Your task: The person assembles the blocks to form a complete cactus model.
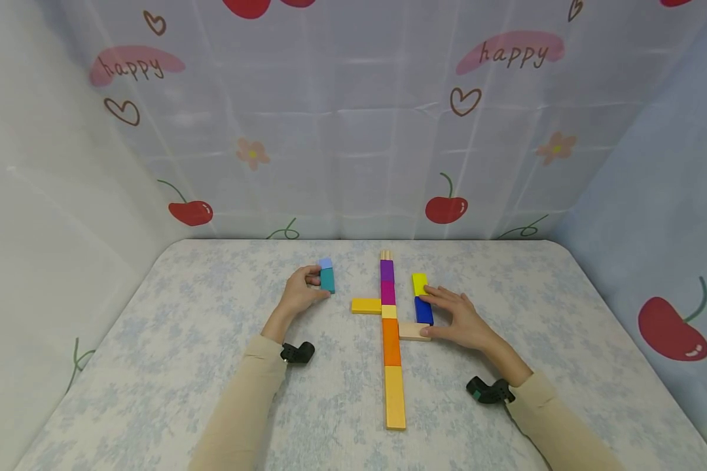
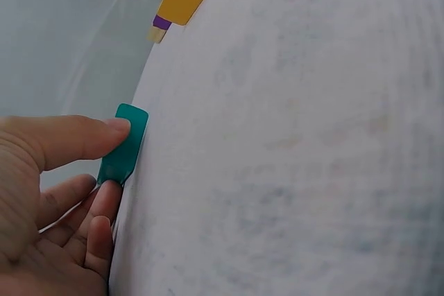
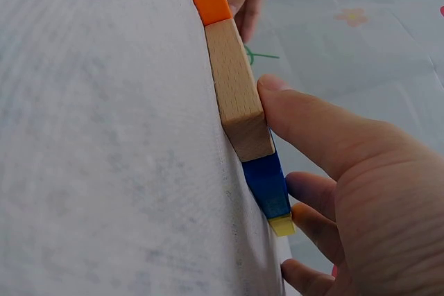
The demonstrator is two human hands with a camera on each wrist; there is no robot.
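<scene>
My left hand (image 1: pixel 300 292) pinches a teal block (image 1: pixel 327 281), with its thumb on the near end in the left wrist view. A small light blue block (image 1: pixel 326 263) adjoins the teal block's far end, beside the fingertips. My right hand (image 1: pixel 461 320) lies with fingers spread. Its thumb touches a plain wooden block (image 3: pixel 236 71), while the other fingers rest along a blue block (image 1: pixel 423 310) and a yellow block (image 1: pixel 419 284). The wooden block meets the side of an orange block (image 1: pixel 391 342). The blue and yellow blocks run end to end away from it.
A central column runs from a long light-orange block (image 1: pixel 395 398) through a pale yellow block (image 1: pixel 389 312), a magenta block (image 1: pixel 387 293) and a purple block (image 1: pixel 387 271) to thin wooden pieces (image 1: pixel 386 255). A golden block (image 1: pixel 366 306) juts left. Patterned curtains stand behind the table.
</scene>
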